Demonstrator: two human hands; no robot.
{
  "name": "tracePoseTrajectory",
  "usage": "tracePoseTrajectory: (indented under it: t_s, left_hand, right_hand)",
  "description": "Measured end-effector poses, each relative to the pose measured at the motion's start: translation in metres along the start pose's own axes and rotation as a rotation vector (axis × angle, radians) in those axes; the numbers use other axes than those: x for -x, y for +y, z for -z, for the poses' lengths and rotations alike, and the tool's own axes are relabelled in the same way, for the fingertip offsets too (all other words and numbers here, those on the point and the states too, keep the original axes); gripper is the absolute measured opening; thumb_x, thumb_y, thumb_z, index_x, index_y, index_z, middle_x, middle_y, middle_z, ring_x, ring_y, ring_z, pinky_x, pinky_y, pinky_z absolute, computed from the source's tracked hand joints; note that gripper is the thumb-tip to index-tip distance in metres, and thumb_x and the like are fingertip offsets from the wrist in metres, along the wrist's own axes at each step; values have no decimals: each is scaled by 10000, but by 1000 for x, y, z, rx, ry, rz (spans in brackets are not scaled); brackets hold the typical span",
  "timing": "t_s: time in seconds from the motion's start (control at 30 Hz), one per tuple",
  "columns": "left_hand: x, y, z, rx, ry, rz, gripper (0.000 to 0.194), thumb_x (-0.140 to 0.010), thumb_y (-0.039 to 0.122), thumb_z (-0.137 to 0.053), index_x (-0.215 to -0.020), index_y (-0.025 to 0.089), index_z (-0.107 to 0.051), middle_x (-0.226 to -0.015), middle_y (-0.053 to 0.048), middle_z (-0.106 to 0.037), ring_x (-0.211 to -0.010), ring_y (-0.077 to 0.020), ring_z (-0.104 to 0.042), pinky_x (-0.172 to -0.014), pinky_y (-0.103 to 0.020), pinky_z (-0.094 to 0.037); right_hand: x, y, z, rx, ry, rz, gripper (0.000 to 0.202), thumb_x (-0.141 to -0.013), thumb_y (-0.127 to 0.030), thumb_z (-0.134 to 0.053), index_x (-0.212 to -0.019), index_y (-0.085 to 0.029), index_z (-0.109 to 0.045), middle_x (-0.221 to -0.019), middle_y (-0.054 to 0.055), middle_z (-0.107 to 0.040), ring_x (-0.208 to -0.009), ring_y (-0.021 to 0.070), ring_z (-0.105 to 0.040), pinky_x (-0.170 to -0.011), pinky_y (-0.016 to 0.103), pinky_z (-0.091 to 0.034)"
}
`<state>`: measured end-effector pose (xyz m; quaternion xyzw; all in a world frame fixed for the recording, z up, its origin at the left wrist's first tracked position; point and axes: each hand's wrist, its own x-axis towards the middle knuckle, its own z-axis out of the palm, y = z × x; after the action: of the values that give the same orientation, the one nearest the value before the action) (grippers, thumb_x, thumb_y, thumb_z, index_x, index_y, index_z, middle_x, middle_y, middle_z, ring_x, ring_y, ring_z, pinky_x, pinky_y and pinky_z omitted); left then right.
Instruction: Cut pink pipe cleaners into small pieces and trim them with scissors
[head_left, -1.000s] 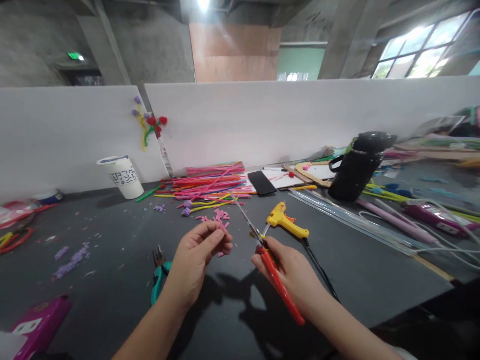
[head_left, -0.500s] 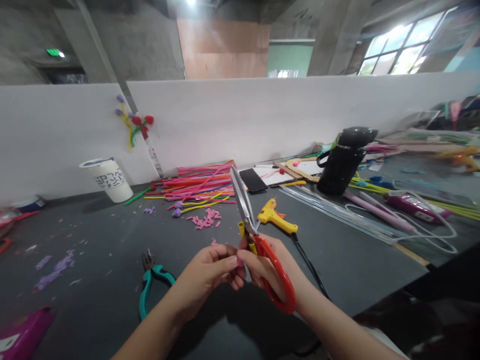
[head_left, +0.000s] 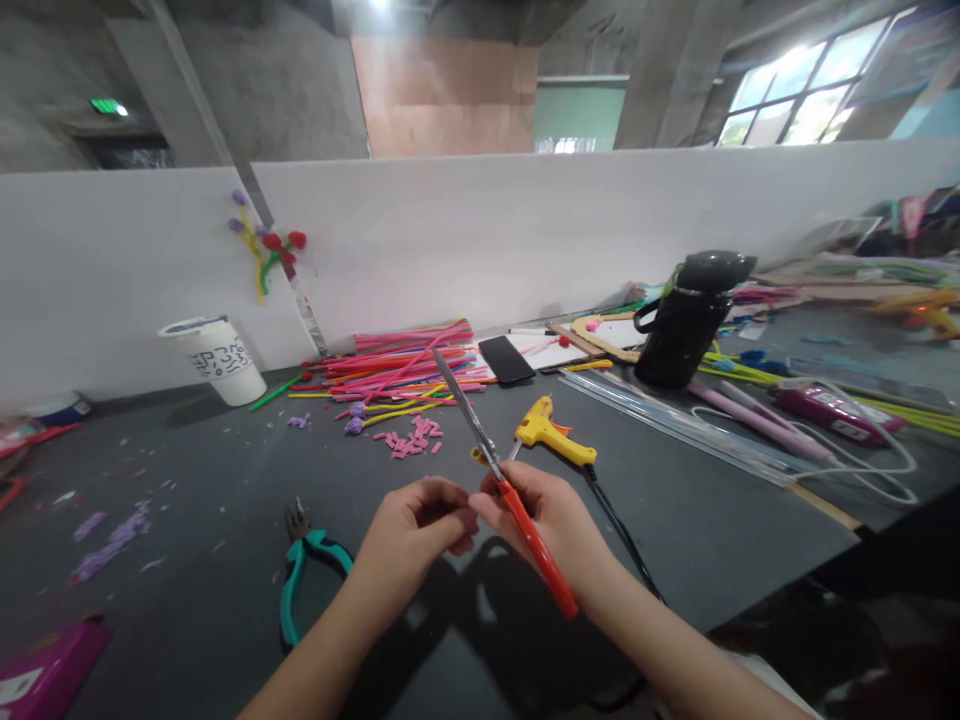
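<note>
My right hand (head_left: 544, 510) is closed around a pair of scissors (head_left: 525, 525) with red handles, the metal blades pointing up and away to the left. A small yellow piece (head_left: 477, 455) shows beside the blades, just beyond my right fingers. Close by on the left, my left hand (head_left: 416, 530) has thumb and fingers pinched together, its fingertips near those of my right hand. What the pinch holds, if anything, is hidden. Small cut pink pieces (head_left: 409, 438) lie on the dark table (head_left: 247, 470) beyond both hands.
Teal-handled pliers (head_left: 300, 560) lie left of my left hand. A yellow glue gun (head_left: 551, 432) with a black cord is beyond my right hand. Farther back are a bundle of pink and red stems (head_left: 405, 365), a phone (head_left: 506, 360), a black jug (head_left: 686, 320) and a white cup (head_left: 221, 360).
The scissors have turned edge-on, with the tips swinging left and the handles tilting. My hands have shifted slightly, and the pink bit between the fingertips no longer shows.
</note>
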<state>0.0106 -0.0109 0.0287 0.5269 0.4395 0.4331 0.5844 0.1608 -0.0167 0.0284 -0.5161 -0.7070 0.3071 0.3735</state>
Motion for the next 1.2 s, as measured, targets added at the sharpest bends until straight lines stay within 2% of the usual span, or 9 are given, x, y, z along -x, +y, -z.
tracePoseTrajectory:
  t_s: [0.17,0.37,0.63,1.2]
  left_hand:
    - [0,13,9,158,173,-121,55,-654,188,-614,-629,160,-574,-561,29,-575,-525,-86,-504,-553,-201,-402]
    - [0,17,15,280,288,-218,18,-652,149,-606,-653,165,-599,-609,30,-574,-562,-78,-508,-565,-189,-416]
    - [0,17,14,288,268,-233,20,-642,174,-618,-659,163,-622,-605,29,-577,-546,-75,-497,-549,-191,-403]
    - [1,17,13,309,256,-233,24,-677,161,-591,-661,158,-609,-604,33,-570,-551,-67,-502,-559,-183,-404]
  right_hand:
    - [6,2,3,372,13,45,350,-677,-526,-515,-780,-195,-468,-559,-32,-504,-481,118,-430,-462,209,-267]
    - [12,6,-3,606,0,106,422,-695,-602,-436,-773,-189,-475,-668,30,-593,-576,181,-548,-482,230,-272]
    - [12,9,-6,717,61,190,296,-755,-469,-417,-765,-177,-466,-625,30,-591,-517,170,-545,-459,235,-246]
    - [12,12,-9,743,81,227,268,-775,-442,-407,-726,-180,-432,-585,15,-575,-482,159,-540,-449,223,-234]
